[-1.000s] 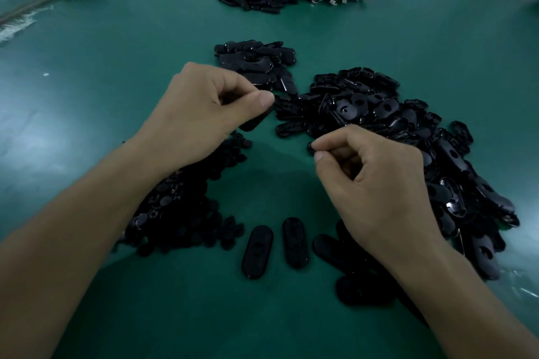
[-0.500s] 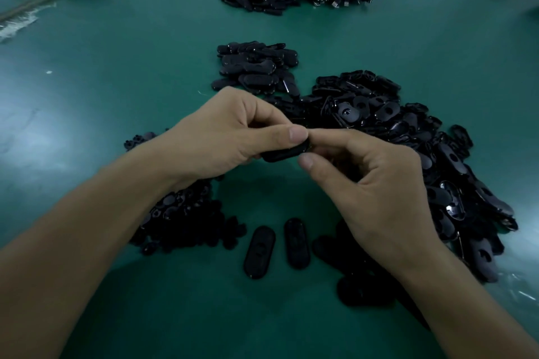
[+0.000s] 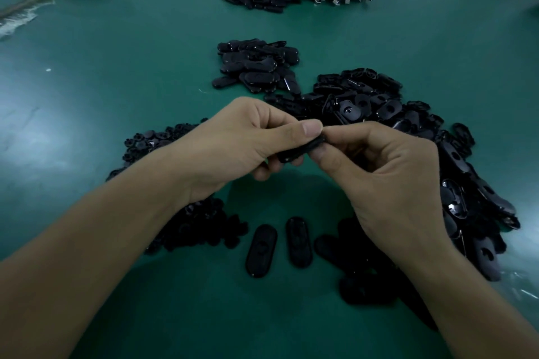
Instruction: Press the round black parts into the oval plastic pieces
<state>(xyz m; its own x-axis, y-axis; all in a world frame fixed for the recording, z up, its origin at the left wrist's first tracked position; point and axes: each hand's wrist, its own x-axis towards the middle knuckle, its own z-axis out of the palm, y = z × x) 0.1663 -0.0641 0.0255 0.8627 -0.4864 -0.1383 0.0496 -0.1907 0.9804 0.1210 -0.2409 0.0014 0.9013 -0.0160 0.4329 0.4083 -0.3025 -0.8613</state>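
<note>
Left hand [image 3: 233,148], right hand [image 3: 388,183] now together on oval piece [image 3: 302,149], long axis crosswise

Left hand [image 3: 233,146] and right hand [image 3: 388,181] brought together, both pinching oval piece [image 3: 295,152]

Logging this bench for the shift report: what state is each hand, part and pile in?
left hand, pinching the oval piece
right hand, pinching its other end
oval piece, held above the table
two loose oval pieces, lying flat, apart
round black parts, piled loose
heap of oval pieces, unsorted
</note>
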